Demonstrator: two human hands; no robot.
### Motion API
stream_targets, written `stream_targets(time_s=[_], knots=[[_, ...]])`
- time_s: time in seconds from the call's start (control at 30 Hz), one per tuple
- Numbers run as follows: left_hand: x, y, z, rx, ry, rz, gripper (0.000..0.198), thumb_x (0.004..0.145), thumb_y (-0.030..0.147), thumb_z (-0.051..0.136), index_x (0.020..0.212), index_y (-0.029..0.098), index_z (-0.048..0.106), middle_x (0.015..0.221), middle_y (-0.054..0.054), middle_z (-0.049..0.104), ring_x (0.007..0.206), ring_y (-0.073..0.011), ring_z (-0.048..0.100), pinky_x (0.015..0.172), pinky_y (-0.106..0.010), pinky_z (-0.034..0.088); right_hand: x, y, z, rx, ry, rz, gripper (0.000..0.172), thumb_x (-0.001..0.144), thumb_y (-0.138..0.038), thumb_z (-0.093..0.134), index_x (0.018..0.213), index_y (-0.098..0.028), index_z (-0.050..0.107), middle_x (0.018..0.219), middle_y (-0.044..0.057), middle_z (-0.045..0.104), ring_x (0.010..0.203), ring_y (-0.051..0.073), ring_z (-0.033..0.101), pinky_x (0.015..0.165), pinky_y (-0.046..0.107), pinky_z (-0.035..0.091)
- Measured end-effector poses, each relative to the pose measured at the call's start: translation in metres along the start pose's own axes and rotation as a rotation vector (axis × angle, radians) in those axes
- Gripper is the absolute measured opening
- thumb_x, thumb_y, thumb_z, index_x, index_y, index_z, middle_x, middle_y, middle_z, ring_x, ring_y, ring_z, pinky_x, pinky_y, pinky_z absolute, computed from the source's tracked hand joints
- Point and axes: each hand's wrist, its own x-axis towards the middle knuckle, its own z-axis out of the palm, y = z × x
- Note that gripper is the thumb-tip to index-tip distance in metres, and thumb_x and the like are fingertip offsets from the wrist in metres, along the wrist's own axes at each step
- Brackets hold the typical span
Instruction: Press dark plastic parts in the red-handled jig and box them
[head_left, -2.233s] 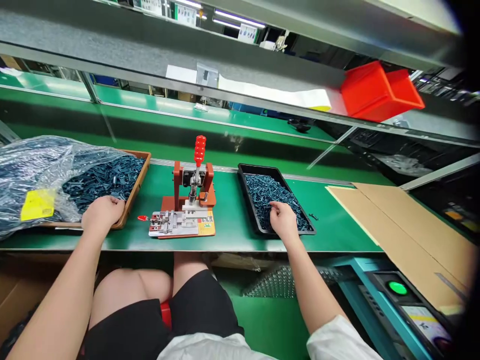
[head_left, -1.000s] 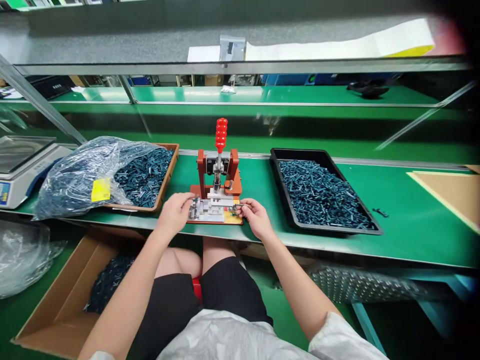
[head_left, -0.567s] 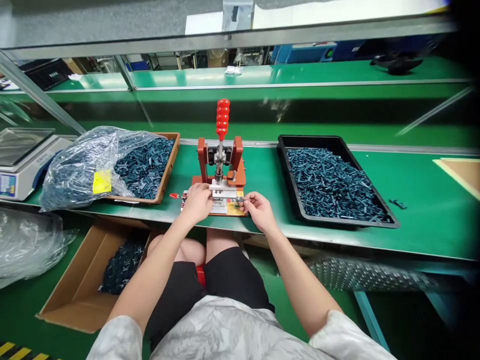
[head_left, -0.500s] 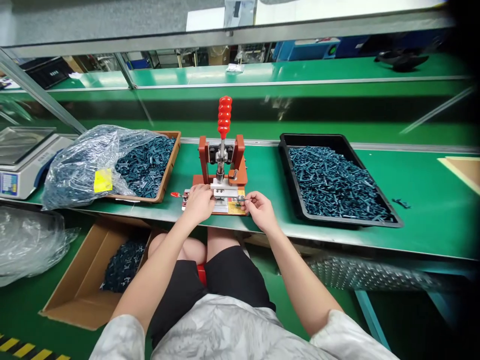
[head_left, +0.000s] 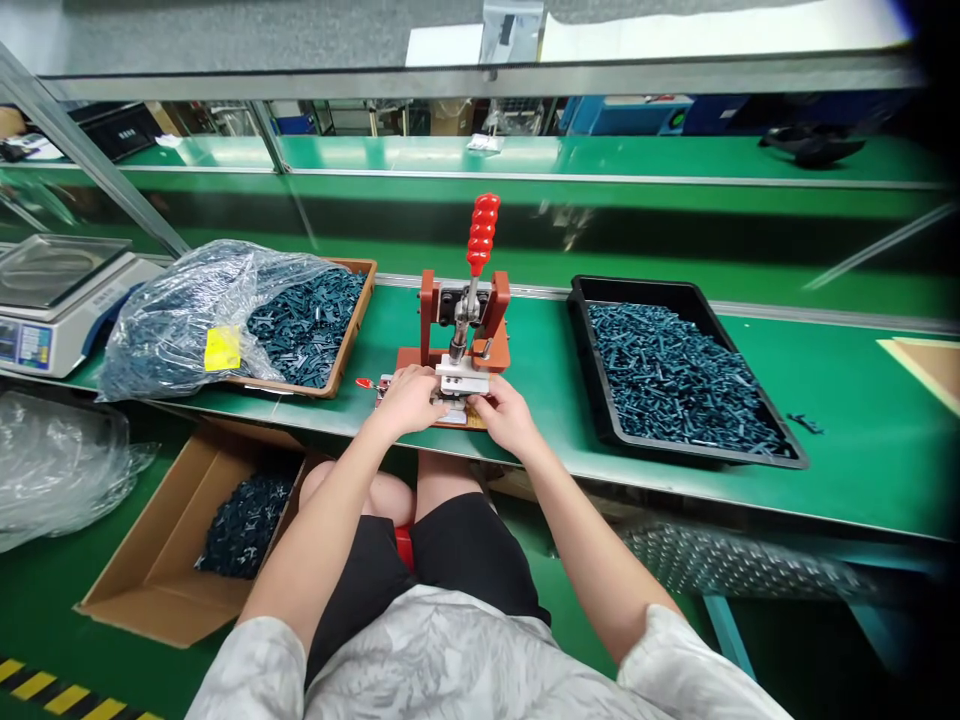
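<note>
A hand toggle press (head_left: 495, 318) with a brown-red frame stands on the green bench. Its red ribbed handle (head_left: 483, 235) points up, and a silver pressing block (head_left: 463, 384) hangs over the fixture at its base. My left hand (head_left: 410, 402) lies at the left of this fixture with fingers bent and together, their tips partly hidden. On the opposite side, my right hand (head_left: 506, 412) is closed in a pinch against the fixture's right end. Whatever lies between its fingertips is hidden. A small red-tipped lever (head_left: 365, 383) sticks out left of the fixture.
At left, a brown tray (head_left: 352, 335) of dark blue plastic parts is partly covered by a clear bag (head_left: 169, 320), beside a scale (head_left: 64, 300). A black tray (head_left: 600, 395) of similar parts stands right; loose pieces (head_left: 806, 423) lie beyond. A cardboard box (head_left: 142, 590) sits below.
My right hand has moved slightly left, bringing its fingertips in against the fixture; the small dark part seen in its pinch is now hidden. My left hand stays at the fixture. The view has shifted.
</note>
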Motion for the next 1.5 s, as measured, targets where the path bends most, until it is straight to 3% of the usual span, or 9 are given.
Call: stream_targets(time_s=[0.13, 0.6, 0.7, 0.8, 0.87, 0.93, 1.13, 1.3, 1.5], knots=[[-0.002, -0.002, 0.002, 0.001, 0.032, -0.002, 0.029, 0.082, 0.037, 0.076, 0.105, 0.020, 0.076, 0.123, -0.012, 0.071, 0.119, -0.0337, 0.061, 0.106, -0.048, 0.047, 0.014, -0.001, 0.015, -0.098, -0.044, -0.086, 0.022, 0.085, -0.024, 0.064, 0.102, -0.024, 0.078, 0.113, 0.008, 0.074, 0.110, 0.028, 0.068, 0.101, 0.046, 0.054], [-0.013, 0.004, 0.011, -0.012, 0.134, 0.039, 0.024, 0.085, 0.030, 0.070, 0.107, 0.020, 0.074, 0.120, -0.011, 0.072, 0.119, -0.0304, 0.061, 0.110, -0.048, 0.046, 0.009, -0.004, 0.017, -0.245, 0.010, -0.193, 0.026, 0.086, -0.019, 0.061, 0.104, -0.023, 0.078, 0.110, 0.010, 0.075, 0.105, 0.029, 0.069, 0.096, 0.045, 0.057], [-0.031, -0.008, 0.008, -0.042, 0.358, 0.110, 0.026, 0.090, 0.031, 0.065, 0.114, 0.022, 0.071, 0.130, -0.010, 0.069, 0.128, -0.0282, 0.058, 0.119, -0.050, 0.038, 0.009, -0.007, 0.016, -0.250, -0.020, -0.187, 0.029, 0.085, -0.016, 0.061, 0.109, -0.024, 0.076, 0.111, 0.009, 0.075, 0.106, 0.029, 0.069, 0.098, 0.046, 0.056], [-0.042, -0.034, -0.003, -0.114, 0.740, -0.074, 0.030, 0.097, 0.038, 0.055, 0.119, 0.021, 0.067, 0.133, -0.013, 0.066, 0.131, -0.0278, 0.057, 0.120, -0.050, 0.038, 0.010, -0.011, 0.016, -0.234, -0.056, -0.200, 0.032, 0.085, -0.015, 0.059, 0.110, -0.024, 0.076, 0.111, 0.008, 0.074, 0.107, 0.029, 0.069, 0.099, 0.045, 0.055], [-0.036, -0.048, -0.009, -0.258, 0.891, -0.192, 0.039, 0.102, 0.042, 0.044, 0.128, 0.019, 0.061, 0.135, -0.016, 0.064, 0.130, -0.0262, 0.059, 0.115, -0.045, 0.045, 0.011, -0.014, 0.015, -0.212, -0.060, -0.198, 0.031, 0.086, -0.015, 0.058, 0.110, -0.024, 0.076, 0.111, 0.008, 0.074, 0.107, 0.029, 0.069, 0.098, 0.044, 0.056], [-0.023, -0.050, -0.008, -0.416, 0.869, -0.188, 0.050, 0.106, 0.045, 0.029, 0.142, 0.017, 0.051, 0.142, -0.018, 0.060, 0.132, -0.0244, 0.059, 0.112, -0.041, 0.048, 0.012, -0.015, 0.015, -0.197, -0.056, -0.186, 0.031, 0.087, -0.016, 0.058, 0.110, -0.024, 0.076, 0.112, 0.008, 0.074, 0.107, 0.029, 0.068, 0.097, 0.044, 0.056], [0.003, -0.013, 0.011, -0.327, 0.420, -0.075, 0.079, 0.101, 0.068, 0.021, 0.160, 0.016, 0.033, 0.149, -0.019, 0.057, 0.140, -0.0333, 0.054, 0.112, -0.046, 0.046, 0.011, -0.007, 0.012, -0.171, -0.048, -0.168, 0.024, 0.085, -0.021, 0.059, 0.104, -0.022, 0.074, 0.108, 0.009, 0.074, 0.104, 0.029, 0.068, 0.097, 0.045, 0.056], [-0.003, -0.014, 0.010, -0.402, 0.396, -0.093, 0.084, 0.100, 0.072, 0.013, 0.158, 0.019, 0.039, 0.155, -0.015, 0.054, 0.145, -0.0320, 0.050, 0.116, -0.046, 0.043, 0.011, -0.002, 0.006, -0.150, -0.021, -0.014, 0.024, 0.085, -0.023, 0.056, 0.102, -0.019, 0.072, 0.099, 0.009, 0.075, 0.092, 0.026, 0.070, 0.084, 0.038, 0.058], [0.004, -0.022, 0.010, -0.639, 0.479, -0.127, 0.076, 0.099, 0.073, 0.023, 0.146, 0.022, 0.054, 0.143, -0.013, 0.064, 0.139, -0.0295, 0.056, 0.120, -0.048, 0.041, 0.022, -0.002, 0.002, 0.007, -0.204, 0.150, 0.027, 0.081, -0.019, 0.059, 0.103, -0.018, 0.075, 0.104, 0.007, 0.078, 0.099, 0.028, 0.072, 0.088, 0.038, 0.057]])
